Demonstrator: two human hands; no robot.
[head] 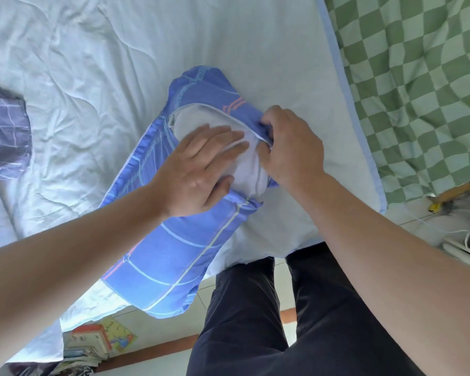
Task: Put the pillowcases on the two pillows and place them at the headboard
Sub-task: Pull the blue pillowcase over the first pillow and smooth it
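Observation:
A blue pillowcase (pixel 171 256) with pale lines and orange stripes lies across the near corner of the bed, with a white pillow (pixel 198 118) showing through its opening. My left hand (pixel 198 169) lies flat with straight fingers on the white pillow, pressing it into the case. My right hand (pixel 291 147) grips the bunched edge of the pillowcase opening at the right side. A second pillowcase (pixel 6 134), purple-grey plaid, lies crumpled at the left edge of the view.
The bed (pixel 174 36) is covered by a pale quilted sheet. A green checkered blanket (pixel 418 82) lies to the right. My dark-trousered legs stand on a tiled floor at the bed's corner. Books (pixel 92 340) lie on the floor at lower left, cables (pixel 461 237) at right.

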